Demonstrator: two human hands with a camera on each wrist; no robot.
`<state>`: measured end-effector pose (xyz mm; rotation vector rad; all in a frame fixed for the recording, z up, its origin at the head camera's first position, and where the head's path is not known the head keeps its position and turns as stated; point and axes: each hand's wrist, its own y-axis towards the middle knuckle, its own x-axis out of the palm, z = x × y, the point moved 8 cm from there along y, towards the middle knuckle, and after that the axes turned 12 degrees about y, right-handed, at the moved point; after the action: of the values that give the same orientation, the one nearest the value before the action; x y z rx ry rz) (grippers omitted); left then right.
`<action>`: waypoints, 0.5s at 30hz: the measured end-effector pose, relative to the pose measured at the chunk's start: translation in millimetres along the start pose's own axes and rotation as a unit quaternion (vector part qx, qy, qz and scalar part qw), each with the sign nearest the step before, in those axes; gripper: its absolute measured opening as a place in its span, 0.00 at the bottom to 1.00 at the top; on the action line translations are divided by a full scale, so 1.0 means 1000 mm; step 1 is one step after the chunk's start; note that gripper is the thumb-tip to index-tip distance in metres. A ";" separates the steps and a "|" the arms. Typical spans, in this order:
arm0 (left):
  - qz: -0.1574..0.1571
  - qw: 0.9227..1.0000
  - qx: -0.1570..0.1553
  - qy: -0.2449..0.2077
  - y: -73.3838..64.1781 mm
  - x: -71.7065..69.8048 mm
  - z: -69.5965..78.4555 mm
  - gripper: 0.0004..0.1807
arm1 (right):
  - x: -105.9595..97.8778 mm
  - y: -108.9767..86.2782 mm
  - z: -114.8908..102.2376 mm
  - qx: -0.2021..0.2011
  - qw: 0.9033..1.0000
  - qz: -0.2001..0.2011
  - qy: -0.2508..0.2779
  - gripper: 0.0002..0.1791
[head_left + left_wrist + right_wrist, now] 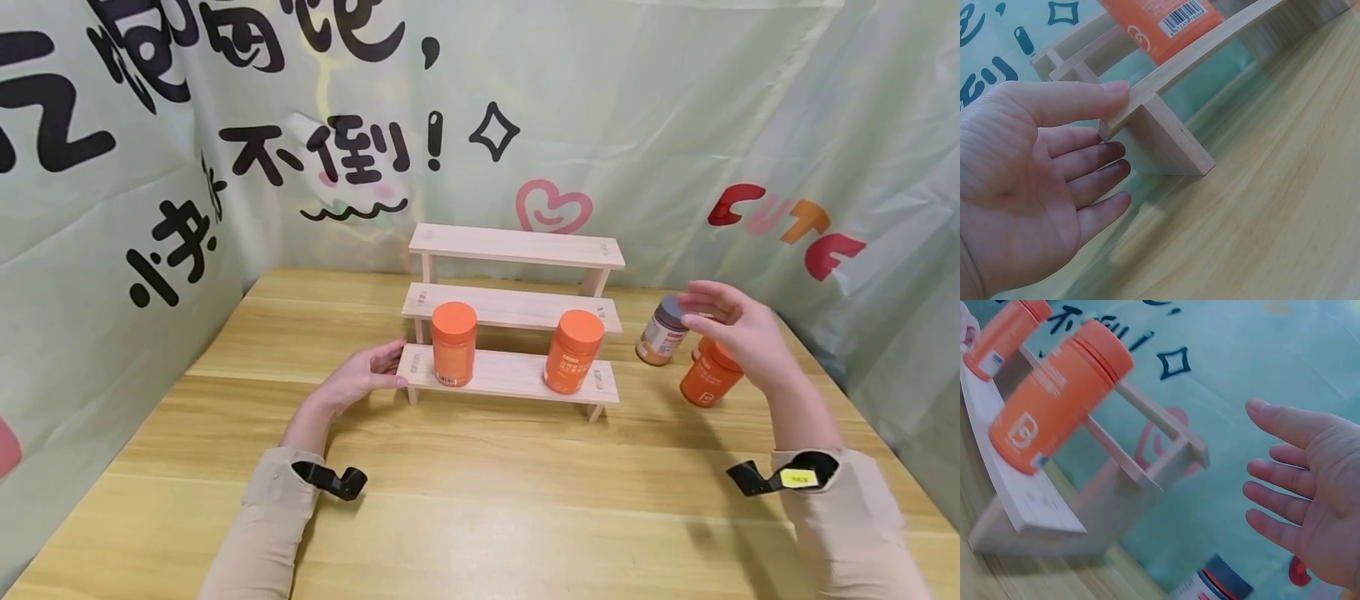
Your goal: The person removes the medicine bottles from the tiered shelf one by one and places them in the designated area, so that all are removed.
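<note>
Two orange jars (pixel 453 346) stand on the rack (pixel 506 373); your left hand (pixel 366 372) pinches its near-left end, your right hand (pixel 733 327) hovers, loosely outstretched, near the grey-capped jar (pixel 662 335).

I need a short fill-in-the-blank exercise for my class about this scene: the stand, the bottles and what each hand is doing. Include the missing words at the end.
1. The wooden stand has ___ tiers.
2. On its lowest tier stand ___ orange bottles.
3. The left hand touches the ___ end of that tier.
4. The right hand, raised near the grey-lidded bottle, holds ___.

Missing words: three; two; left; nothing.
</note>
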<state>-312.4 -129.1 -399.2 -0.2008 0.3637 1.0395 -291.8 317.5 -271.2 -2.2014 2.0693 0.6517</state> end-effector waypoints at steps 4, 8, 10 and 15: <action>0.000 1.000 -0.001 -0.001 0.000 0.001 0.000 0.42 | 0.014 0.005 -0.002 0.007 1.000 -0.007 -0.005 0.26; 0.003 1.000 -0.001 0.001 0.000 0.000 0.000 0.42 | 0.029 0.009 -0.004 0.000 0.999 -0.031 0.009 0.27; 0.004 1.000 -0.001 0.002 0.000 0.000 0.000 0.42 | 0.037 0.010 -0.005 -0.010 0.998 -0.046 0.029 0.26; 0.004 1.000 -0.004 0.001 0.000 0.000 0.000 0.43 | 0.054 0.011 -0.009 -0.030 0.994 -0.090 0.063 0.25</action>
<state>-312.5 -129.4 -399.0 -0.2079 0.3624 1.0490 -299.2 262.8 -278.2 -2.4854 1.8973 0.5817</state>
